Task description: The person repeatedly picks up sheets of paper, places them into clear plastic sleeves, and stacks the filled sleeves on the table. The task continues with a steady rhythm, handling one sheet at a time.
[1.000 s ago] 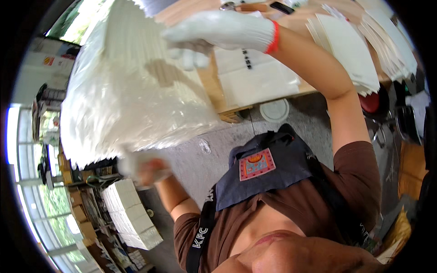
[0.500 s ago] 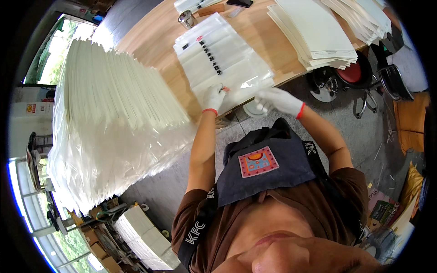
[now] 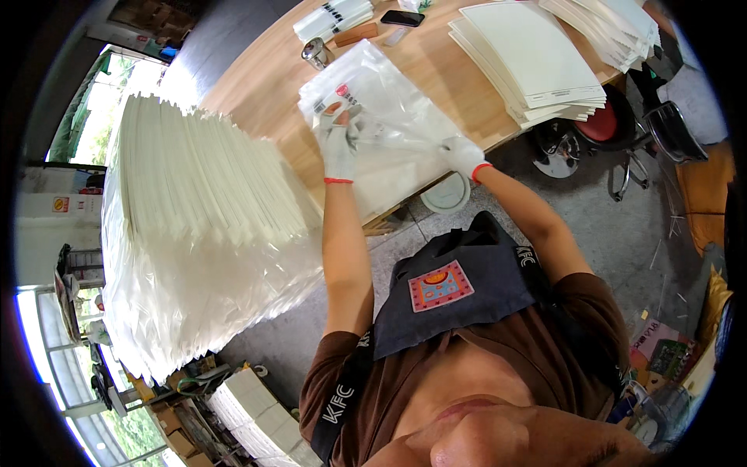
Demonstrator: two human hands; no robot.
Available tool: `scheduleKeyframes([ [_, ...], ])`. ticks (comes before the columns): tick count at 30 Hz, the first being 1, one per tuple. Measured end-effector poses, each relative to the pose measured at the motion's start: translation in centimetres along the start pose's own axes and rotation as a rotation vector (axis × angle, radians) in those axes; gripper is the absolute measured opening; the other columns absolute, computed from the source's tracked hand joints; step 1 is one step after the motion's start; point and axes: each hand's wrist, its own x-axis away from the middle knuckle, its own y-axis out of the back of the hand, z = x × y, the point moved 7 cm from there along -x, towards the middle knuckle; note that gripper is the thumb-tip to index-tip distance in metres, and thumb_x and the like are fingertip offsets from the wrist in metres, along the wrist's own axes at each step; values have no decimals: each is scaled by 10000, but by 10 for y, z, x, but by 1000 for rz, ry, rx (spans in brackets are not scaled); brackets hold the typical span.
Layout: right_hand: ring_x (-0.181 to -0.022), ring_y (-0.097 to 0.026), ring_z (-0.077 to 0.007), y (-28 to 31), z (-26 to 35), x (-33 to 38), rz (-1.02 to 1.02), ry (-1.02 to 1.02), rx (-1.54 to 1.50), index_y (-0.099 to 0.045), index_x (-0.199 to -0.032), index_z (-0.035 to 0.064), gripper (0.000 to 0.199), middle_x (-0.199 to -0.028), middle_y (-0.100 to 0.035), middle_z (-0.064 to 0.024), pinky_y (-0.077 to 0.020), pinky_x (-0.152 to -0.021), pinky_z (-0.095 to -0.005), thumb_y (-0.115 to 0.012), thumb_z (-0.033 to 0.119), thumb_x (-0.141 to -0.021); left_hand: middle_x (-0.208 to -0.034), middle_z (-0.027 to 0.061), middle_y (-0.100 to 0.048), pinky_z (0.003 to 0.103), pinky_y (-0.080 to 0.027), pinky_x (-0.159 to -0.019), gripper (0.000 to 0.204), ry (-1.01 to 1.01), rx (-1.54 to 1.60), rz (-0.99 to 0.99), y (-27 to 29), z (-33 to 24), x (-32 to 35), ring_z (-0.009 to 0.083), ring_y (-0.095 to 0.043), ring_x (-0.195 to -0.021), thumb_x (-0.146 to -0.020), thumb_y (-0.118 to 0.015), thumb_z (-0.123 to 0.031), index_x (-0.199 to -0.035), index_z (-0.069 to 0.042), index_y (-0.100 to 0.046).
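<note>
- Top clear plastic bag (image 3: 401, 117) lies on tabletop (image 3: 261, 97), in front of the person & btwn both hands; film is creased, w/ folds running twd the R hand.
- Bag's long axis runs diagonally, approx. far L (printed end, red mark) to near R, twd the table's near edge. More clear film lies under it, nr the table edge; no. of layers can't be told.
- L hand (image 3: 340, 148), white glove w/ red cuff, is over the bag's L side, nr the printed end; bare fingertips at the red mark. Fingers bent, partly spread; can't tell if they pinch film or just rest on it.
- R hand (image 3: 464, 156), same glove type, is at the bag's R edge, nearer the table edge. Fingers look pressed together, pinching the film there; tips partly hidden.
- So: L hand is nearer the printed end, R hand nearer the opp. end; bag spans the gap, film to the R of L fingers & to the L of R fingers.
- Beyond printed end: metal cup (image 3: 316, 53), wooden block (image 3: 355, 35), black phone (image 3: 402, 18).
- White sheet stack (image 3: 533, 58) to the R; tall film-wrapped stack (image 3: 210, 187) L of L forearm.
</note>
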Motion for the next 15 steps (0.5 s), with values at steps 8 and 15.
scheduleKeyframes([
  [8, -788, -633, -254, 54, 99, 5, -154, 325, -300, -630, -954, 59, 415, -874, -658, -105, -506, -703, -372, -538, 447, -838, -891, 97, -639, 349, -486, -624, 267, -586, -1083, 448, -138, -10, 84, 232, -597, -684, -787, -570, -50, -1033, -151, -599],
  [15, -859, -632, -280, 69, 100, 39, -200, 487, -230, -616, -954, 81, 350, -950, -654, -122, -505, -752, -380, -587, 396, -803, -949, 163, -621, 399, -465, -796, 216, -203, -1102, 740, -173, -6, 154, 334, -584, -895, -823, -533, -39, -1008, -99, -626],
])
